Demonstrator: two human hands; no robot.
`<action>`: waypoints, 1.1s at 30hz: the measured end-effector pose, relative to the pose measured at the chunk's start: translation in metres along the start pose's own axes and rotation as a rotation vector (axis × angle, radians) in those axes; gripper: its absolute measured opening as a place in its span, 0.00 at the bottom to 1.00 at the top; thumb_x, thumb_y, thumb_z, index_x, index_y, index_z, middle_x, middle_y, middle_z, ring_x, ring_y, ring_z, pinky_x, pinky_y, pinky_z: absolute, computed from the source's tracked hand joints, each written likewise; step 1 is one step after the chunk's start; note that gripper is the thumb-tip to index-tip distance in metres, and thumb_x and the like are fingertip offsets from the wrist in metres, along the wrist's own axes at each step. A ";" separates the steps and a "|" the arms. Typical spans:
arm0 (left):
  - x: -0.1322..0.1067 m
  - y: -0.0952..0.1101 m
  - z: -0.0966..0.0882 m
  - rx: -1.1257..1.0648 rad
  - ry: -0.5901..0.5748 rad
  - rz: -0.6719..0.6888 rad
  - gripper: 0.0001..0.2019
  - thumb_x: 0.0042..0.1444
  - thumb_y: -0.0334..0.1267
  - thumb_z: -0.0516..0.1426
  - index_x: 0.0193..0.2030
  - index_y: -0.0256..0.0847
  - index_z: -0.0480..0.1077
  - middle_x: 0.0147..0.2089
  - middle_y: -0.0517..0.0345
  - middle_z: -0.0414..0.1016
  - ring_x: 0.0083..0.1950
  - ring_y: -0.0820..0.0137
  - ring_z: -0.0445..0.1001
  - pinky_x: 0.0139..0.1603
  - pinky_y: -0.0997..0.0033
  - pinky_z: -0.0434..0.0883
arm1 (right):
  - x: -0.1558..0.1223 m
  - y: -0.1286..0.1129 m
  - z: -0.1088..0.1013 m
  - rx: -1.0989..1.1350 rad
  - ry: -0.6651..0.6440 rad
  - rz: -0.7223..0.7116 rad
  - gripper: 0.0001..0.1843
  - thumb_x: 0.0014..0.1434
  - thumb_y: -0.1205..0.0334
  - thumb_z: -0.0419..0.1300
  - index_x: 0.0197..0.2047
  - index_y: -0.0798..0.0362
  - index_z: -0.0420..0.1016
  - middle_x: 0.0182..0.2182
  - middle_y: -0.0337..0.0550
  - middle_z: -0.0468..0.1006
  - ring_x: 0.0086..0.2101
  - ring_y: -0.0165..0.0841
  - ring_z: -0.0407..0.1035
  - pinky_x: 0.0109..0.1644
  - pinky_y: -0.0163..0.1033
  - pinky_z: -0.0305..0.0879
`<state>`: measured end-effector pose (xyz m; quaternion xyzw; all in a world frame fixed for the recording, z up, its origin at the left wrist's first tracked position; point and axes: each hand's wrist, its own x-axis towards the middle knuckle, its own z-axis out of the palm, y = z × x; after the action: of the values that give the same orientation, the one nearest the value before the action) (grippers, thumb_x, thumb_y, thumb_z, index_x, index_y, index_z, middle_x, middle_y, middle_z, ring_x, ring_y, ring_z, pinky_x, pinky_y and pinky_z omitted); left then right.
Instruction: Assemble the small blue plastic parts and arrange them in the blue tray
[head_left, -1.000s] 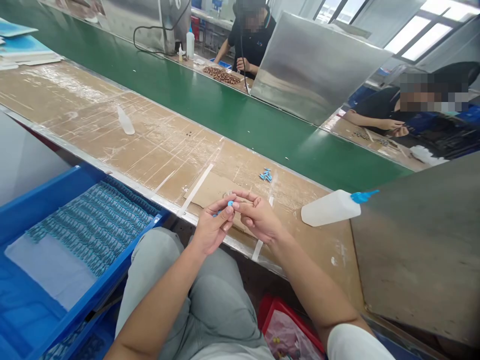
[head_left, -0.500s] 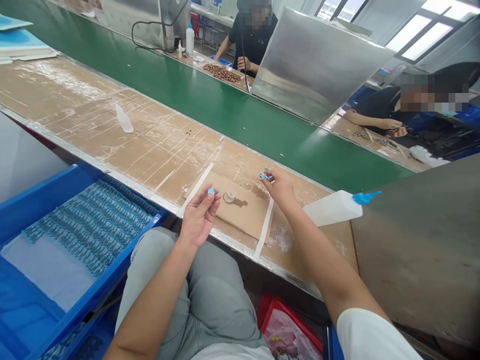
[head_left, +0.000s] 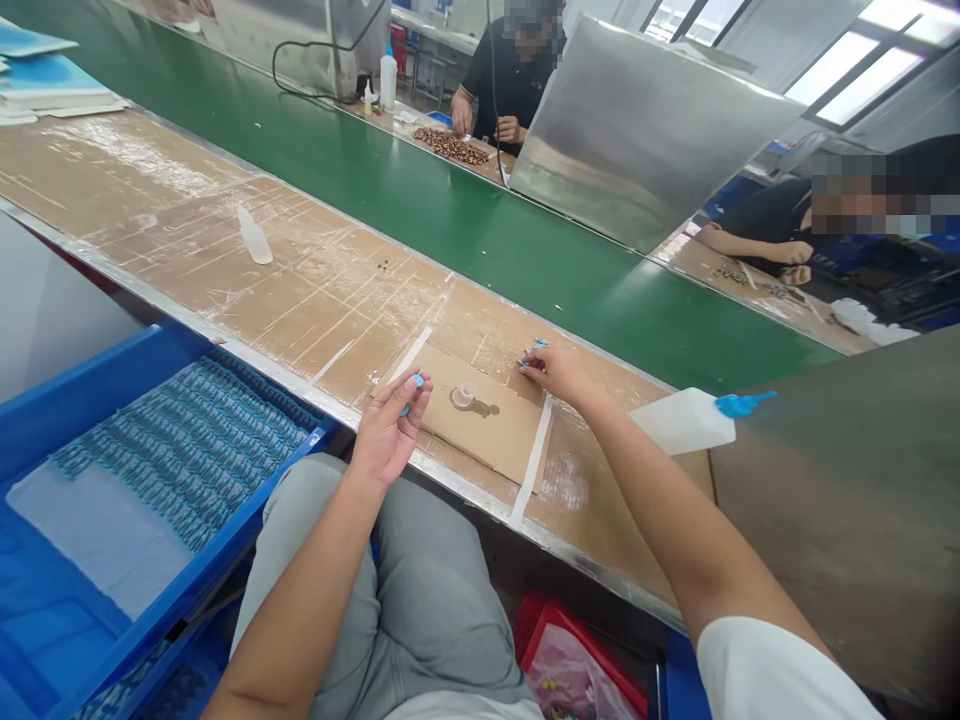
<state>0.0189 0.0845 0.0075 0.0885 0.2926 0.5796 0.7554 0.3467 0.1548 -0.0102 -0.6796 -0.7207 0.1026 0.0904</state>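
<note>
My left hand (head_left: 394,425) is raised at the near table edge, its thumb and fingers closed on a small blue piece (head_left: 418,380). A bit more blue shows lower between the fingers. My right hand (head_left: 556,372) reaches over the table top, fingertips pinched together at a small blue piece (head_left: 523,363). Other small blue pieces (head_left: 540,344) lie right by those fingers. Between my hands, a small clear cup (head_left: 463,395) stands on a flat cardboard sheet (head_left: 495,445), beside a dark wet-looking patch.
A white squeeze bottle with blue nozzle (head_left: 686,420) lies by my right forearm. Another white bottle (head_left: 255,238) lies on the left. A green belt (head_left: 420,205) runs behind. A blue crate (head_left: 161,360) holds rows of blue pieces. Two people work across the belt.
My right hand has shifted slightly, its fingertips coming lower beside the small blue pieces. My left hand has turned a little, still gripping its blue piece. The view has moved slightly.
</note>
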 end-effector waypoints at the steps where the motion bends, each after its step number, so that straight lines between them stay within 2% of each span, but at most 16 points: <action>1: 0.001 0.000 0.000 -0.001 -0.001 -0.008 0.12 0.51 0.27 0.63 0.44 0.33 0.77 0.41 0.50 0.81 0.41 0.74 0.80 0.44 0.83 0.76 | 0.001 0.001 0.000 -0.001 0.002 -0.005 0.12 0.57 0.58 0.62 0.41 0.54 0.79 0.35 0.47 0.79 0.33 0.33 0.70 0.40 0.37 0.63; 4: 0.002 0.000 -0.001 -0.004 -0.003 -0.032 0.12 0.51 0.26 0.63 0.44 0.34 0.77 0.41 0.50 0.81 0.41 0.74 0.80 0.43 0.84 0.76 | 0.006 0.003 -0.001 0.002 -0.009 -0.023 0.14 0.57 0.56 0.62 0.44 0.55 0.79 0.38 0.48 0.79 0.33 0.33 0.70 0.40 0.37 0.63; 9: 0.004 -0.002 -0.003 -0.009 -0.020 -0.044 0.12 0.50 0.26 0.64 0.43 0.34 0.77 0.40 0.51 0.81 0.42 0.73 0.80 0.43 0.85 0.76 | 0.017 -0.002 -0.011 0.020 -0.099 -0.069 0.10 0.56 0.62 0.62 0.40 0.52 0.81 0.33 0.45 0.80 0.32 0.33 0.71 0.39 0.37 0.63; 13: 0.003 -0.003 -0.005 -0.010 -0.049 -0.035 0.11 0.50 0.26 0.64 0.42 0.34 0.77 0.40 0.51 0.81 0.42 0.73 0.80 0.43 0.85 0.75 | 0.013 -0.013 -0.014 0.065 -0.060 -0.072 0.08 0.53 0.65 0.62 0.38 0.52 0.81 0.36 0.48 0.81 0.36 0.35 0.73 0.44 0.39 0.65; 19: -0.001 -0.005 -0.006 -0.014 -0.048 -0.045 0.12 0.50 0.26 0.63 0.43 0.32 0.77 0.42 0.49 0.81 0.44 0.71 0.80 0.46 0.82 0.76 | -0.016 -0.033 0.003 0.245 0.114 0.025 0.15 0.57 0.55 0.59 0.44 0.55 0.77 0.35 0.47 0.82 0.32 0.34 0.76 0.39 0.39 0.71; 24: -0.002 -0.006 -0.006 -0.010 -0.093 -0.052 0.11 0.51 0.26 0.63 0.43 0.33 0.77 0.43 0.50 0.81 0.45 0.72 0.80 0.46 0.83 0.75 | -0.037 -0.046 0.025 0.353 0.270 0.070 0.17 0.54 0.50 0.62 0.40 0.53 0.81 0.38 0.47 0.83 0.34 0.37 0.77 0.41 0.41 0.74; 30: 0.000 -0.009 -0.005 -0.001 -0.098 -0.071 0.10 0.52 0.27 0.62 0.42 0.33 0.78 0.42 0.51 0.81 0.44 0.73 0.80 0.47 0.83 0.75 | -0.043 -0.050 0.038 0.388 0.416 0.099 0.17 0.53 0.48 0.64 0.38 0.51 0.82 0.36 0.44 0.83 0.31 0.37 0.77 0.41 0.43 0.74; 33: 0.000 -0.010 -0.005 0.012 -0.095 -0.078 0.10 0.52 0.26 0.62 0.43 0.33 0.77 0.43 0.51 0.81 0.46 0.72 0.79 0.49 0.82 0.74 | -0.045 -0.061 0.037 0.459 0.554 0.156 0.19 0.54 0.48 0.63 0.40 0.55 0.81 0.35 0.47 0.83 0.33 0.38 0.77 0.41 0.43 0.74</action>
<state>0.0245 0.0805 -0.0013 0.1089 0.2628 0.5431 0.7900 0.2810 0.1051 -0.0293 -0.6967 -0.5730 0.0804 0.4240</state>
